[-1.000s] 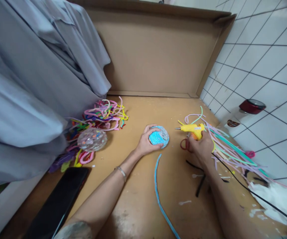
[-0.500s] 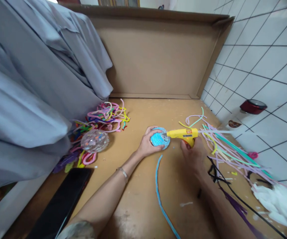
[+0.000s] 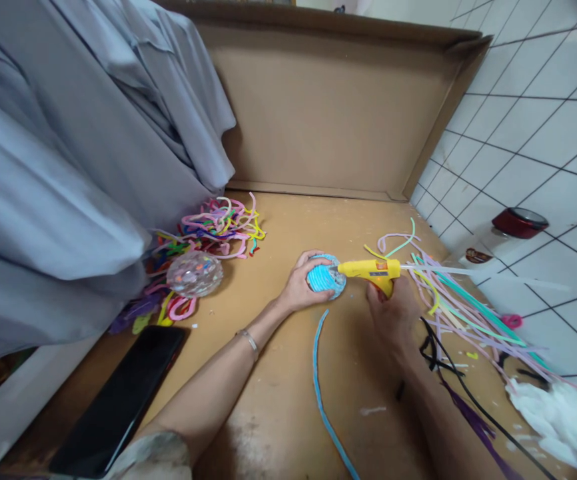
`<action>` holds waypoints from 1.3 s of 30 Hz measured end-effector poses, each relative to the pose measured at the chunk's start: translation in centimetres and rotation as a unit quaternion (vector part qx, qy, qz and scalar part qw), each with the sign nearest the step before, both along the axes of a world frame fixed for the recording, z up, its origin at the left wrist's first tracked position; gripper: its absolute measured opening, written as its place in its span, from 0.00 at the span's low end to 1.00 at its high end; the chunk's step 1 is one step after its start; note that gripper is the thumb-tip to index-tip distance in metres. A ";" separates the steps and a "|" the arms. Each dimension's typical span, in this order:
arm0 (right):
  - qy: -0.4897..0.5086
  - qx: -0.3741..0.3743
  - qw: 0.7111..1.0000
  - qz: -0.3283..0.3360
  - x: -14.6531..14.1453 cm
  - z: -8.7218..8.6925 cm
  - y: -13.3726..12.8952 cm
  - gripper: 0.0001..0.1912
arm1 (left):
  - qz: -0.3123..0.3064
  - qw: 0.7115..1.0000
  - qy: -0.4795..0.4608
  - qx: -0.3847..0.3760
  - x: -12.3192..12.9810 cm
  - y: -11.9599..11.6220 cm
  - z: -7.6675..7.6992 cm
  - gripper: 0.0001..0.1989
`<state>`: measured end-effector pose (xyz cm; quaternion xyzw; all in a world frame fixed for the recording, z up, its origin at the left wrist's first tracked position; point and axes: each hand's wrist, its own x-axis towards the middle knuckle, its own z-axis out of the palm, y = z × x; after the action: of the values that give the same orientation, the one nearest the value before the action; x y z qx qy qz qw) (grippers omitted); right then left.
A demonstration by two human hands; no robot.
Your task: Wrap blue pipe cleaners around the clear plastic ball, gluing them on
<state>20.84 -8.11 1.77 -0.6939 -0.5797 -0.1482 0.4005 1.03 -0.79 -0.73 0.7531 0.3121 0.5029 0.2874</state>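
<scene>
My left hand (image 3: 299,285) is wrapped round a small ball (image 3: 321,279) partly covered in blue pipe cleaner, held above the tabletop. My right hand (image 3: 393,307) grips the handle of a yellow glue gun (image 3: 369,269), whose nozzle touches or nearly touches the ball's right side. A long clear glue stick (image 3: 443,269) sticks out of the gun's back. Below the ball, a loose blue pipe cleaner (image 3: 317,380) lies curved on the table.
A clear ball (image 3: 195,274) lies by tangled pipe cleaners (image 3: 218,223) at left, near a black phone (image 3: 123,400) and grey cloth (image 3: 93,133). At right are straight pipe cleaners (image 3: 478,307), a red-lidded jar (image 3: 518,223), white tissue (image 3: 558,420). Cardboard (image 3: 328,113) stands behind.
The view has shifted slightly. Both hands keep their holds on the ball and the glue gun, with little visible movement between them.
</scene>
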 end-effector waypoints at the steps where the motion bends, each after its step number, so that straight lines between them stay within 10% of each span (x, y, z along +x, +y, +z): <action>1: -0.002 0.001 1.000 0.004 0.0 0.0 0.0 0.10 | 0.001 1.000 0.002 -0.001 0.0 0.0 0.0 0.29; 39: -0.064 -0.005 0.998 -0.003 0.0 0.6 -0.5 0.06 | -0.006 1.000 0.002 -0.007 0.0 0.1 0.0 0.30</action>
<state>20.88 -8.57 2.40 -0.6870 -0.6023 -0.1906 0.3590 1.00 -0.73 -0.73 0.7538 0.3120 0.4972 0.2952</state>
